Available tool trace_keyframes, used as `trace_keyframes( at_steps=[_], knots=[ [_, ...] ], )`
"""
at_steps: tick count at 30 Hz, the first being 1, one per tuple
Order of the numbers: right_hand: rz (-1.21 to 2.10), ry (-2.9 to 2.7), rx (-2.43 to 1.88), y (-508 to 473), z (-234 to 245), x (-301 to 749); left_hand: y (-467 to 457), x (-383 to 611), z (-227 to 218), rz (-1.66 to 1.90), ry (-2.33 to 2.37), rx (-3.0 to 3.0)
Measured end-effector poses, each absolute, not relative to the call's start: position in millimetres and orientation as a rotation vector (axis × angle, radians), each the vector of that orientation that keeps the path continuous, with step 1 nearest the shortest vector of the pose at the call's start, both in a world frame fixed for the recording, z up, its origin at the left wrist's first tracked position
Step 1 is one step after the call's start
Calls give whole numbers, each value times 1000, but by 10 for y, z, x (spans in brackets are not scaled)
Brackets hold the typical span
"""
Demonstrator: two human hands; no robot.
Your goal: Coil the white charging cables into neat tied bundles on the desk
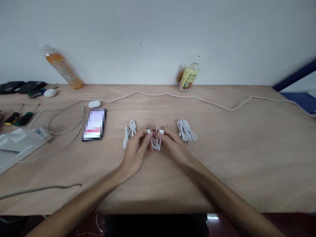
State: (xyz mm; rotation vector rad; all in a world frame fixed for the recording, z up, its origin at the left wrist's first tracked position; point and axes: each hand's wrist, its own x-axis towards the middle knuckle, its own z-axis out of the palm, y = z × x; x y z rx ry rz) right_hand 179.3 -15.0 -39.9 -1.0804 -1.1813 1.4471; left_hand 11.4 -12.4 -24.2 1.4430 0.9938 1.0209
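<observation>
Between my two hands is a white charging cable (156, 144), looped into a small coil above the wooden table. My left hand (138, 144) pinches one white plug end of it between thumb and fingers. The other plug, a white connector with a metal tip, sits in the pinch of my right hand (172, 140). Just left of my left hand lie coiled white cables (126, 136). A larger bunch of coiled white cables (185, 131) rests right of my right hand. Fingers partly hide the held coil.
A phone (94, 125) and a white earbud case (94, 104) lie to the left, near screwdrivers (24, 118) and a plastic bag (22, 144). A long white cord (165, 94) crosses the table. Bottles (189, 76) lean against the wall.
</observation>
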Motion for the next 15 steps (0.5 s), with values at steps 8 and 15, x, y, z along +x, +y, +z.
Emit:
trace_keyframes(
  at_steps=[8,15],
  knots=[
    [1764,-781,-853,-180,-346,1742,-142,89,-221,1048,881,1546],
    [1734,-703,-837,-181,-373,1732,-133,70,-185,1047,865,1577]
  ],
)
